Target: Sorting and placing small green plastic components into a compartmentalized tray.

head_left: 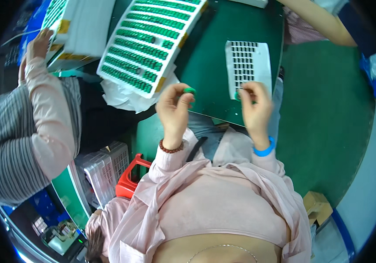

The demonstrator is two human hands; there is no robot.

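Note:
My left hand (173,113) is raised near the table's front edge, below the large tray. Its fingers are curled, and green covers like finger cots (189,90) show at the index finger and thumb tips; anything between them is too small to make out. Over the lower end of a small white tray (262,61) is my right hand (256,107), slightly blurred, thumb and fingers drawn together. Green shows at its fingertips (237,95); what they pinch is hidden. Rows of small dark pieces or slots (243,61) run along the small tray's left part.
A large white tray (173,53) with rows of green parts (146,37) sits tilted at left, above crumpled white sheeting (126,97). Another person's hand (39,44) touches stacked trays (82,28) farther left. Another arm (324,19) reaches in at far right. A red stool (128,182) stands lower left.

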